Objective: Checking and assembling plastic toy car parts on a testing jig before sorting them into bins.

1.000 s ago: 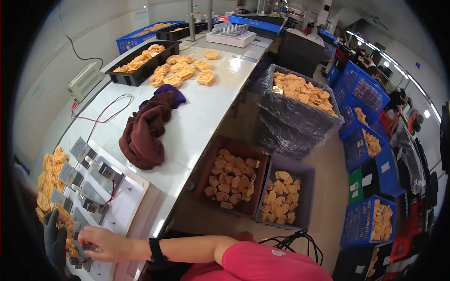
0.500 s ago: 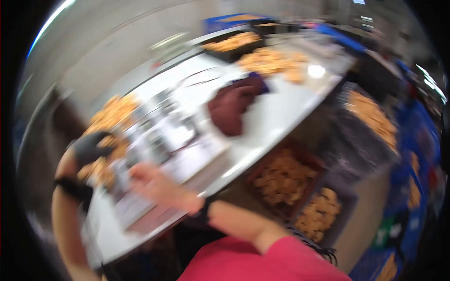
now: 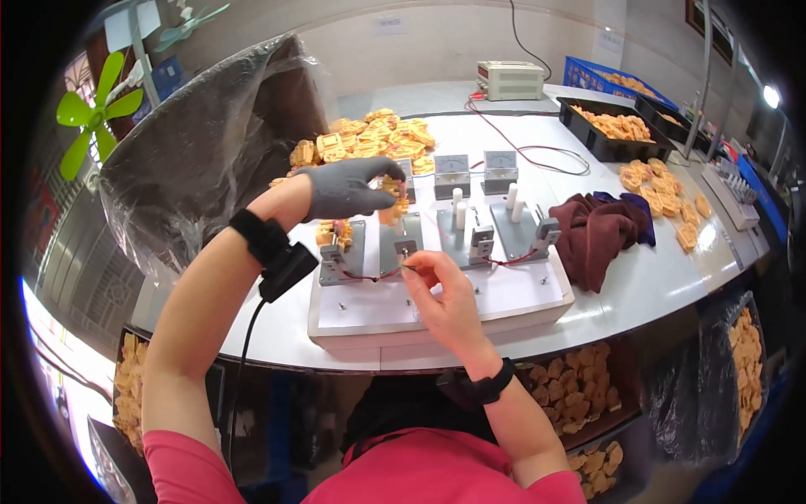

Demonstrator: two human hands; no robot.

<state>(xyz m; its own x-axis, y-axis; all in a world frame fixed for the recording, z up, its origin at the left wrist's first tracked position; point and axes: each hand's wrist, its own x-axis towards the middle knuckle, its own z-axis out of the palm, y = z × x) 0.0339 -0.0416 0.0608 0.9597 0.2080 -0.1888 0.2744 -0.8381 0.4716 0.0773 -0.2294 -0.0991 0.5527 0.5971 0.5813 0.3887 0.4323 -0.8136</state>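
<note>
A long white worktop (image 3: 638,281) runs the width of the place, and I read the clock from the board at its near edge, twelve pointing away from the person. The big brown box draped in clear plastic (image 3: 214,147) bulks at ten o'clock, closing off that side. The white slab-like board (image 3: 361,315) carries grey metal stations in a row. Past it, at eleven, a heap of yellow-orange flat pieces (image 3: 382,134) lies on the worktop; at half past one sits a black tray of similar pieces (image 3: 609,151). A beige boxy instrument (image 3: 510,81) is between twelve and one, and a crumpled maroon cloth (image 3: 588,239) at half past two, just beside the board.

The left hand (image 3: 344,189), in a grey glove, reaches over the board's ten o'clock side, its forearm between me and the box. Its grip is clenched on one yellow-orange piece (image 3: 393,203), held above the second station from the left. The bare right hand (image 3: 445,298) has its fingertips at that station's small metal block (image 3: 406,249); I cannot tell whether its grip pinches anything. Grey dial meters (image 3: 452,178) stand along the board's twelve o'clock edge, in front of the heap's near side.
</note>
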